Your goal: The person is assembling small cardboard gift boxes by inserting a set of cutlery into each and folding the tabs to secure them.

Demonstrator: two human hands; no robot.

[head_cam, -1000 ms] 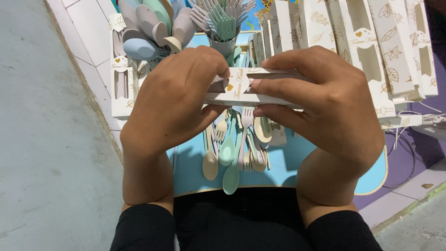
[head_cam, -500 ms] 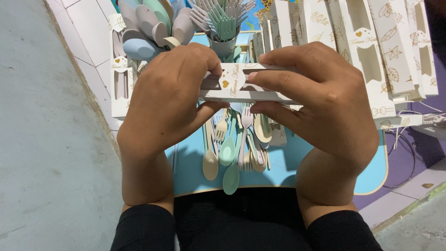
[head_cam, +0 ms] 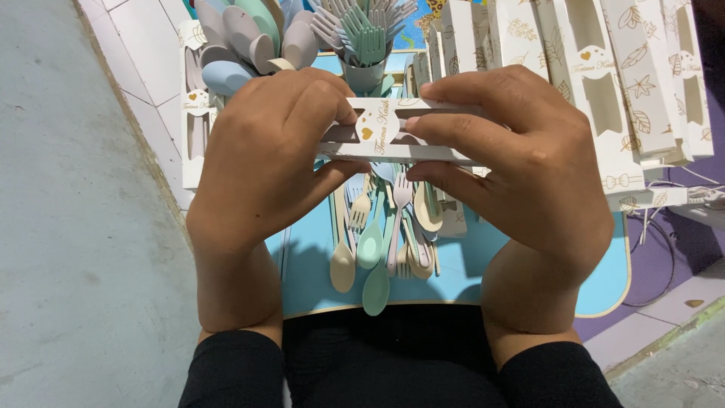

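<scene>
Here you have the narrow white cardboard sleeve with gold print and cut-out windows (head_cam: 396, 130) pinched at both ends, left hand (head_cam: 260, 155) and right hand (head_cam: 521, 162) closed on it, held level above the pastel plastic spoons and forks (head_cam: 381, 227) lying on the light blue tray (head_cam: 604, 279). It looks light, thin and easily creased, so hold it by the folded edges, not the windows.

Narrow card sleeve (head_cam: 393, 132) held crosswise between left hand (head_cam: 260, 159) and right hand (head_cam: 521, 170), above the tray table (head_cam: 604, 287); loose spoons and forks (head_cam: 385, 227) lie on the table directly under the sleeve; cup of forks (head_cam: 364, 45) behind it; bunch of spoons (head_cam: 245, 38) behind the left hand; stacked sleeves (head_cam: 604, 75) behind the right hand; tiled floor (head_cam: 75, 227) to the left.
</scene>
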